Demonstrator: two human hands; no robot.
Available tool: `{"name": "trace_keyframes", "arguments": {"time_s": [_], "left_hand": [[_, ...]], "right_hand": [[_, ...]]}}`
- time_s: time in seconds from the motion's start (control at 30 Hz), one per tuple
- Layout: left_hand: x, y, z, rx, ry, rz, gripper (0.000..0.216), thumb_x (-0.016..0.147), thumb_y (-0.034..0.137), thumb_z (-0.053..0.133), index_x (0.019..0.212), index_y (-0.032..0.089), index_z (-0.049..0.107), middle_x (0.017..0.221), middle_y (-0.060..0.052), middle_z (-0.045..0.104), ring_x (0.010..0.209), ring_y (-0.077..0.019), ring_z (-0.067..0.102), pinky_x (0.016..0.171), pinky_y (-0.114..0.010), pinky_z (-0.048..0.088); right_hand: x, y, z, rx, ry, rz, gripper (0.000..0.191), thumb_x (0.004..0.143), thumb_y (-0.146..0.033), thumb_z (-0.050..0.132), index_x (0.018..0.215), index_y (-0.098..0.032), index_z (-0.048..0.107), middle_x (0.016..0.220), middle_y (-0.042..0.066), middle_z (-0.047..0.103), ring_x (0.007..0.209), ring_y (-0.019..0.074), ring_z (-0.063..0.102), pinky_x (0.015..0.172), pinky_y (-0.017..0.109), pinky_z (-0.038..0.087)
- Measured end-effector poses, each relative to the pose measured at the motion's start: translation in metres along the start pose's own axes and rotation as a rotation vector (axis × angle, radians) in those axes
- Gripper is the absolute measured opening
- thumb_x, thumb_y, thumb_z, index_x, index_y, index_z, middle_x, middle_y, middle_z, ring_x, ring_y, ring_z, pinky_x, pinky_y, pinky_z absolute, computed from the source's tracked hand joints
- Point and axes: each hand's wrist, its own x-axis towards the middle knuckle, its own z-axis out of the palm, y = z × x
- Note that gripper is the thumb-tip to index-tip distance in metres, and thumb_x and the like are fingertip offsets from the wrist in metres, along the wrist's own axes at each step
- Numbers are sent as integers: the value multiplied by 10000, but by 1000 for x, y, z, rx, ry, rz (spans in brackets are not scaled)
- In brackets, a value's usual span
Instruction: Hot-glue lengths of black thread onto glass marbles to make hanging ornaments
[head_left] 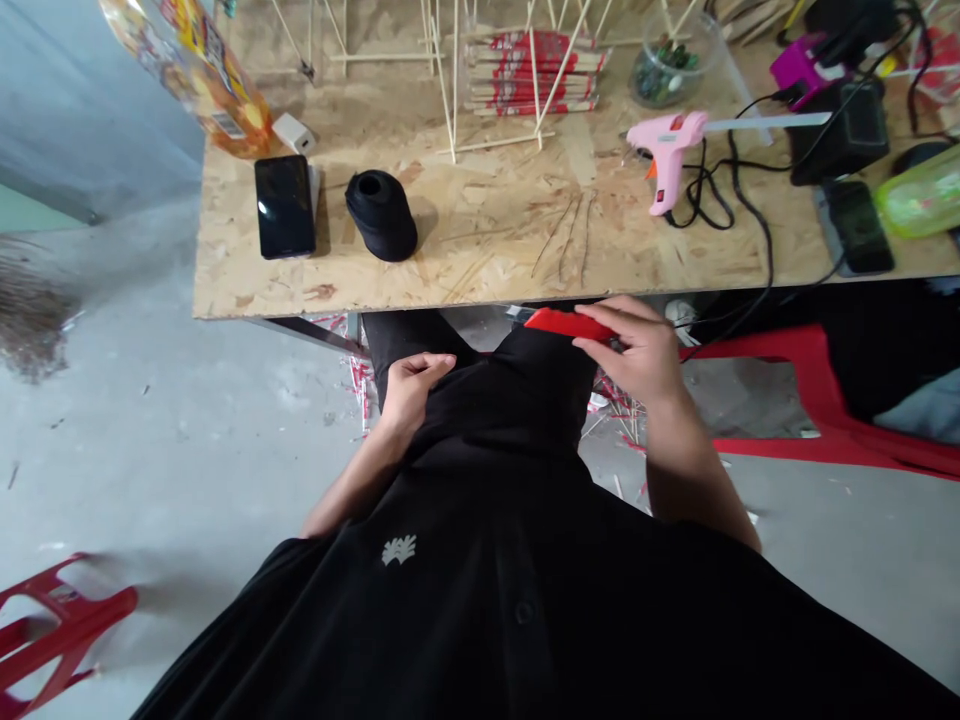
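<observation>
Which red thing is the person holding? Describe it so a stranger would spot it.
Find the chipboard table, then look just below its near edge, above the person's lap. There the right hand grips a flat, bright red object by one end. Unlike the red chair beside it and the red packets far back on the table, it is small, thin and held in fingers.

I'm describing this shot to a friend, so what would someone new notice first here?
The red flat object held in the right hand just below the table edge stands out against black clothing; the left hand rests on the lap. On the chipboard table, a pink glue gun lies at right and a black spool at left.
</observation>
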Motion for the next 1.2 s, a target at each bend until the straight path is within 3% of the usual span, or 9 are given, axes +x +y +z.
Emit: {"name": "trace_keyframes", "arguments": {"time_s": [0.13, 0.23, 0.5, 0.77, 0.9, 1.2], "left_hand": [[2, -2, -1, -5, -10, -63, 379, 557, 458, 1057, 654, 172, 827, 607, -10, 637, 591, -76, 399, 591, -281, 271], [5, -1, -1, -15, -18, -99, 391, 525, 453, 1062, 652, 171, 823, 583, 0, 601, 582, -74, 397, 587, -280, 255], [9, -2, -2, -38, -15, -117, 398, 499, 434, 1064, 626, 179, 785, 573, 7, 581, 576, -77, 393, 582, -283, 256], [13, -5, -4, -17, 11, -95, 398, 488, 435, 1071, 627, 180, 800, 577, -4, 611, 581, -82, 397, 580, -283, 262], [14, -5, -4, -7, 8, -91, 398, 492, 441, 1074, 637, 178, 813, 587, -10, 633, 583, -84, 421, 578, -277, 280], [12, -5, -6, -9, -10, -65, 366, 535, 425, 1076, 670, 176, 843, 665, -47, 726, 628, -122, 562, 635, -292, 431]], "right_hand": [[-2, -10, 23, 89, -137, 85, 452, 990, -464, 808, 1389, -252, 825, 1301, 138, 802, 1089, 299, 790, 941, 456, 676], [-6, -13, 34, 174, -198, 119, 402, 1061, -508, 722, 1348, -249, 835, 1249, 128, 809, 1074, 283, 788, 958, 450, 667], [-10, -12, 51, 100, -93, 43, 272, 1053, -384, 721, 1268, -277, 848, 1202, 106, 818, 1064, 281, 776, 941, 468, 660], [-7, -16, 66, 35, -92, -86, 258, 1066, -304, 690, 1257, -279, 862, 1159, 108, 827, 1075, 289, 790, 967, 470, 664], [-4, -19, 71, 14, -115, -74, 249, 1060, -308, 690, 1230, -285, 870, 1162, 107, 834, 1087, 299, 785, 991, 487, 653], [-5, -19, 75, 2, -99, -123, 244, 1077, -285, 682, 1228, -264, 872, 1181, 113, 839, 1095, 296, 782, 1013, 491, 634]]}}
